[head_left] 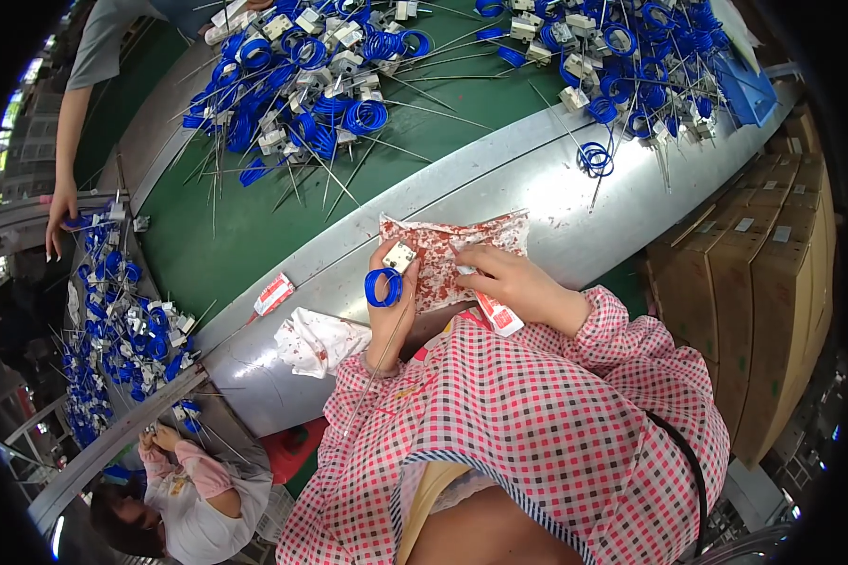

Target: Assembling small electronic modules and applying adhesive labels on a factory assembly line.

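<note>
While a crumpled cloth is lying center-left, the left hand mid-frame is grasping a white block with a blue coil, apparently to keep its face exposed; right of center, the right hand is gripping a red-and-white tube.

The smooth metal ledge is gleaming with pale glare. Farther off, the green work surface is looking matt. The held blue coil is showing a glossy, plastic-like finish, its pale block looking duller. The red-blotched cloth is looking rough; on its left, white cloth is wrinkling. At right, cardboard cartons are showing matt brown faces.
</note>
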